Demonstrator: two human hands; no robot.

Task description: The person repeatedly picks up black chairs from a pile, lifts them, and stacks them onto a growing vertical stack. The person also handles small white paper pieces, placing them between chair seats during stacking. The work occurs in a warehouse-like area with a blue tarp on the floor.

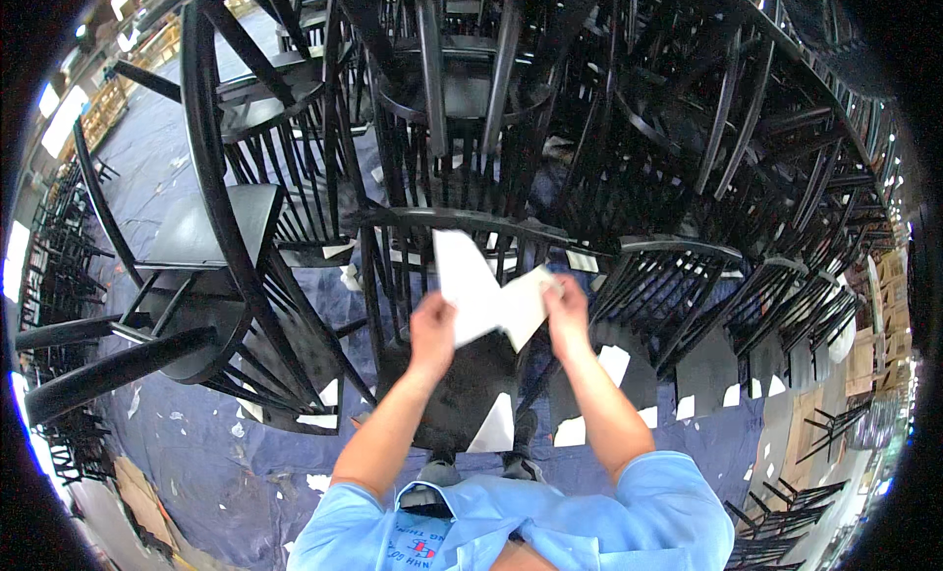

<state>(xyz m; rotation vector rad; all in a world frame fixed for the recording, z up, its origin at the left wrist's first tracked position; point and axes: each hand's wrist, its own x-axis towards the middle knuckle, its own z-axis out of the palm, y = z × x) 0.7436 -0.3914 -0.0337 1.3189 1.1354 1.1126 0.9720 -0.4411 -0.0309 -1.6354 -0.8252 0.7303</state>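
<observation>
My left hand [433,331] is closed on the edge of a white sheet [466,286], probably paper or thin foam, which stands up at a slant. A smaller cream-white piece [526,307] is pinched in the fingers of my right hand [567,312]. The two pieces meet or overlap between my hands; whether they are joined I cannot tell. Both hands are above the seat of a black spindle-back chair [452,389], whose curved top rail [462,218] lies just beyond them. Another white piece [495,424] rests at the seat's near edge.
Black chairs [467,89] are stacked upside down ahead. More chairs stand in a row to the right, white pieces [686,407] on their seats. At the left, an overturned chair [211,227] juts its legs toward me. Blue sheeting [196,453] with white scraps covers the floor.
</observation>
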